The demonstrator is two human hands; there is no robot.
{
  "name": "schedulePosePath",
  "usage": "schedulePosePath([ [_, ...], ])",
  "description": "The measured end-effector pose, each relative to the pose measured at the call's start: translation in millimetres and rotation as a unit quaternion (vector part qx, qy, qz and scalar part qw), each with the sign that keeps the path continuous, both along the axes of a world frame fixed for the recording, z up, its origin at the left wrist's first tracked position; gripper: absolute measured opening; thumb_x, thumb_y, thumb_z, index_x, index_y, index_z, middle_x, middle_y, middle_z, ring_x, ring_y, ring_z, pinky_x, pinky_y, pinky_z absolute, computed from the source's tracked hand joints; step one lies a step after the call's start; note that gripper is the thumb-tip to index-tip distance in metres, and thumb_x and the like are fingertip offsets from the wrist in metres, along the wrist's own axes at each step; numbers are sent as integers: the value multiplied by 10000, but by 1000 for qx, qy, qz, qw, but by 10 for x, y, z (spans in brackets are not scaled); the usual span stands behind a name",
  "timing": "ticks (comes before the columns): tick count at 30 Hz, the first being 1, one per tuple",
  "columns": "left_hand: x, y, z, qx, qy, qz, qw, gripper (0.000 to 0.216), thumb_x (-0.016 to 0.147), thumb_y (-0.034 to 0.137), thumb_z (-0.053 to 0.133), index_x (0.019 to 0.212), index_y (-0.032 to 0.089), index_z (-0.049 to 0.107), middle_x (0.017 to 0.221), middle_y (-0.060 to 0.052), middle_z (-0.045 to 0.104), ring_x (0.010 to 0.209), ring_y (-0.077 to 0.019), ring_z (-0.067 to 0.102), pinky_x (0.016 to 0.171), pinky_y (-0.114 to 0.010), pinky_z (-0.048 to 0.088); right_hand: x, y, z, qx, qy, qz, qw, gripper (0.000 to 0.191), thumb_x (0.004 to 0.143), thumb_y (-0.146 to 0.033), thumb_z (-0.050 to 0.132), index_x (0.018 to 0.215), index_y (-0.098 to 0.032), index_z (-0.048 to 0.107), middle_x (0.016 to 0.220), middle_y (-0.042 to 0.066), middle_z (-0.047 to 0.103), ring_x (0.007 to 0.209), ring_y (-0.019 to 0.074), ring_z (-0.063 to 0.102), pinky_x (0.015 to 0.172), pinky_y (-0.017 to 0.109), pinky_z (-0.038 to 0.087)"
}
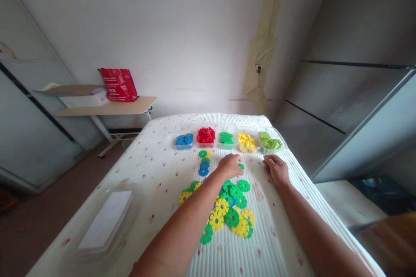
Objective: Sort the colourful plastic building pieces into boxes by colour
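Note:
My left hand (231, 165) reaches over the middle of the table, its fingers closed round the edge of a green notched plastic disc (241, 166). Off to its right, my right hand (275, 169) is held with fingers curled together near the cloth; anything between them is hidden. Below my left hand lies a loose pile of green, yellow and blue discs, among them a yellow disc (216, 220) and a green disc (244, 185), partly covered by my left forearm. Left of that hand, a short column of overlapping blue discs (204, 169) has green and yellow discs above it.
Across the far side stand clear boxes with blue discs (184, 140), red pieces (206, 136), green discs (226, 138), yellow pieces (247, 142) and light green pieces (270, 142). A clear tray with a white slab (106, 220) lies at left. A side table (130, 106) bears a red bag (118, 85).

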State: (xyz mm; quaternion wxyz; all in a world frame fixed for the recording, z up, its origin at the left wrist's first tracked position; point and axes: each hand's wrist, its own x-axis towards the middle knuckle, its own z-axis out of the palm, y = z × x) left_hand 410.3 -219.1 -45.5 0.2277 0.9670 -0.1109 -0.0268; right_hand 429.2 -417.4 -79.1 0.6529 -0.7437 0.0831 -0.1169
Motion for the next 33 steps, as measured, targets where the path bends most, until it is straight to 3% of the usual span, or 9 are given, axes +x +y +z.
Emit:
schedulePosePath([
  [3, -201, -36, 39, -35, 1, -71, 997, 480, 614, 304, 626, 1089, 246, 606, 1021, -28, 631, 921, -184, 596, 796, -240, 476, 10, -4, -16, -5, -1, 2, 1000, 290, 611, -418, 620, 719, -149, 618, 504, -22, 563, 418, 94, 438, 425, 222, 345],
  [6, -382, -86, 44, 6, 2, -111, 994, 408, 600, 274, 614, 1005, 238, 650, 973, -47, 626, 888, -205, 596, 788, -268, 481, 9, -4, -9, -9, 1, 3, 1000, 289, 610, -422, 614, 712, -152, 617, 502, -22, 564, 419, 94, 440, 433, 225, 349],
  [10, -491, -147, -14, 55, -20, -124, 991, 336, 601, 212, 596, 926, 209, 682, 911, -78, 615, 886, -228, 584, 778, -290, 481, -6, 5, 17, -13, 3, -2, 1000, 291, 598, -419, 612, 713, -152, 618, 518, -19, 572, 420, 95, 443, 430, 227, 349],
  [14, -450, -153, -67, 41, -21, -121, 992, 336, 586, 149, 586, 904, 161, 695, 879, -105, 634, 864, -245, 588, 788, -329, 473, -20, 20, 42, -15, 5, -3, 1000, 302, 594, -423, 608, 713, -146, 616, 509, -15, 570, 419, 97, 448, 428, 227, 352],
  [18, -299, 13, -125, -163, 94, -96, 978, 387, 557, 218, 668, 941, 164, 687, 835, -48, 659, 778, -184, 594, 705, -272, 476, -28, 23, 58, -18, 5, 0, 1000, 294, 600, -416, 605, 712, -144, 613, 507, -15, 567, 421, 95, 445, 433, 224, 359],
  [21, -231, 214, -145, -352, 197, -73, 912, 447, 566, 260, 686, 994, 132, 664, 793, -30, 656, 733, -146, 586, 654, -240, 463, -33, 20, 63, -23, 7, 1, 1000, 298, 604, -416, 604, 720, -142, 616, 500, -14, 565, 422, 96, 443, 431, 223, 358],
  [24, -300, 413, -84, -429, 208, -65, 876, 452, 562, 254, 694, 994, 125, 663, 789, -28, 653, 747, -137, 579, 677, -236, 451, -42, 20, 64, -31, 11, 0, 999, 319, 602, -424, 608, 739, -136, 625, 513, -4, 577, 423, 97, 445, 429, 224, 361],
  [30, -569, 982, 141, -269, 65, -11, 961, 396, 556, 214, 677, 947, 150, 692, 816, -25, 650, 737, -149, 570, 651, -238, 439, -68, 31, 47, -60, 27, 3, 998, 341, 604, -444, 608, 765, -145, 639, 533, 1, 590, 416, 102, 447, 404, 224, 352],
  [33, -551, 1394, 220, -231, -18, 75, 970, 387, 567, 214, 657, 947, 148, 691, 834, -24, 651, 749, -152, 575, 666, -236, 442, -54, 32, 14, -80, 29, 6, 996, 374, 614, -465, 606, 795, -141, 650, 533, 7, 596, 394, 104, 439, 385, 228, 338],
])
